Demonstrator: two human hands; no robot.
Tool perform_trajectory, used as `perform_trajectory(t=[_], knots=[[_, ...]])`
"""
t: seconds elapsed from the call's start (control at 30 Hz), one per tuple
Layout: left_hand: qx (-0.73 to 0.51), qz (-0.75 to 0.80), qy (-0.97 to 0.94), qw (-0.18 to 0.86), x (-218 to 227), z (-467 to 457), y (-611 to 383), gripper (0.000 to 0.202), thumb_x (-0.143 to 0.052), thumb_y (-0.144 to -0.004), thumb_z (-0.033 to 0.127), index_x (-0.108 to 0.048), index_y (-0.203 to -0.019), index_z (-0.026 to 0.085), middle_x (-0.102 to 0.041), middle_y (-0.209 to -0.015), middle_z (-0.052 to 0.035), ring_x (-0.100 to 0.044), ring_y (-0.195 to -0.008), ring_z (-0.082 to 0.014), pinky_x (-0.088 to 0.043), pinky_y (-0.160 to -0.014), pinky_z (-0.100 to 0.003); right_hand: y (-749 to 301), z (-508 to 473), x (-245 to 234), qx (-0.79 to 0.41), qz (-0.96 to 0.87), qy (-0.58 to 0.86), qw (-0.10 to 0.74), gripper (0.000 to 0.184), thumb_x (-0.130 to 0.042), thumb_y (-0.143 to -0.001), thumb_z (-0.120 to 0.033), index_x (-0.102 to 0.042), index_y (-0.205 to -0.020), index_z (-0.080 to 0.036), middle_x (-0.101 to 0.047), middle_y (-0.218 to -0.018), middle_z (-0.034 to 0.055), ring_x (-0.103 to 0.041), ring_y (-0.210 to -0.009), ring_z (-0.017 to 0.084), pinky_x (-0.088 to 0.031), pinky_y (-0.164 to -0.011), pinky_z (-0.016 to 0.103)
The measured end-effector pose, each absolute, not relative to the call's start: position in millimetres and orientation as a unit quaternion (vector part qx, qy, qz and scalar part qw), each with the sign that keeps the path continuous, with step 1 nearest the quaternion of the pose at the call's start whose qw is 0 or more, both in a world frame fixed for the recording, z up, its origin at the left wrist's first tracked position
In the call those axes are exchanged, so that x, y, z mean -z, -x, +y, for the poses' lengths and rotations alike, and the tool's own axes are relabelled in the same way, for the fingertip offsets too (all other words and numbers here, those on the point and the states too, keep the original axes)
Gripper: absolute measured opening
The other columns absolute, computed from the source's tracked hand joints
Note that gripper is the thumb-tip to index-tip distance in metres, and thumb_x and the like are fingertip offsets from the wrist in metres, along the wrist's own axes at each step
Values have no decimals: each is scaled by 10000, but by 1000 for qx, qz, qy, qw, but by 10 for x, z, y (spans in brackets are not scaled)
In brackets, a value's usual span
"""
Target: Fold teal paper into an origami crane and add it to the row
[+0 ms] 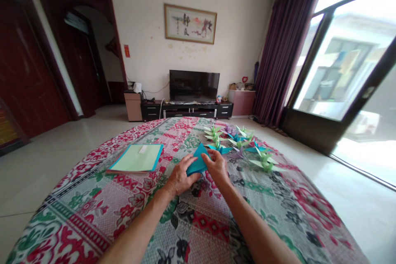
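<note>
A folded sheet of blue origami paper [197, 165] is between my two hands above the patterned tablecloth. My left hand [182, 175] grips its left and lower edge, thumb below and fingers on top. On the right side, my right hand [217, 166] pinches the paper's edge between thumb and fingers. Just beyond and to the right sit several folded paper cranes, among them a green crane [266, 163], a blue crane [219, 147] and a purple crane [239, 150]. A stack of coloured paper [130, 159] lies left of my hands, pale green on top of blue.
The round table's floral cloth [198, 222] spreads around my arms. A small white slip [142, 149] rests on the paper stack. Past the table stand a television [194, 86] on a low cabinet [188, 110], and a glass door [340, 78] is at right.
</note>
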State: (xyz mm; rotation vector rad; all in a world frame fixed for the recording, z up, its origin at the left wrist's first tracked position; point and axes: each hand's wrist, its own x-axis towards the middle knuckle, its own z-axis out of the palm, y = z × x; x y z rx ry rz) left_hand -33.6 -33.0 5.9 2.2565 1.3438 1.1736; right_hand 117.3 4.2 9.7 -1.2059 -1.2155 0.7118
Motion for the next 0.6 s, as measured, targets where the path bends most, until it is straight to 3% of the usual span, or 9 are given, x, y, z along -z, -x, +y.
perform_trajectory(t=[0.17,0.27,0.43,0.53,0.6], knots=[[-429,443,-750,240,-70,-299,399,517,-653,-701,310,-551,-1196,203,-458,-1350,-101,-417,-1245,-250,-386,-1008,-418,-1166,22,-126,-309,-526,511,606,540,-647,-607,-547,-613,-944,-126,-540,-548,-21,-451,-474,107,-347,-423,212],[-441,432,-738,273,-88,-297,413,452,-624,-721,316,-578,-1155,200,-521,-1291,-77,-482,-1183,-214,-417,-972,-348,-1151,-4,-154,-328,-529,498,604,555,-630,-629,-563,-595,-967,-123,-527,-552,-24,-431,-463,98,-333,-414,206],[-430,492,-712,258,-121,-294,429,326,-486,-805,378,-648,-1008,181,-679,-872,-21,-606,-786,-148,-463,-703,-234,-1151,-20,-166,-359,-524,465,617,561,-569,-689,-587,-568,-994,-116,-489,-555,-39,-390,-441,78,-304,-396,195],[-424,546,-698,185,-87,-247,471,344,-416,-827,371,-644,-701,147,-557,-565,24,-501,-564,-102,-363,-546,-198,-1168,2,-138,-356,-525,468,615,546,-553,-703,-585,-569,-987,-119,-437,-526,-61,-343,-417,67,-280,-386,193],[-411,582,-688,139,-53,-209,507,353,-420,-813,342,-578,-567,144,-450,-482,40,-431,-514,-86,-299,-511,-197,-1180,21,-112,-350,-531,478,606,532,-546,-712,-571,-570,-994,-120,-427,-513,-65,-341,-415,72,-282,-392,199]])
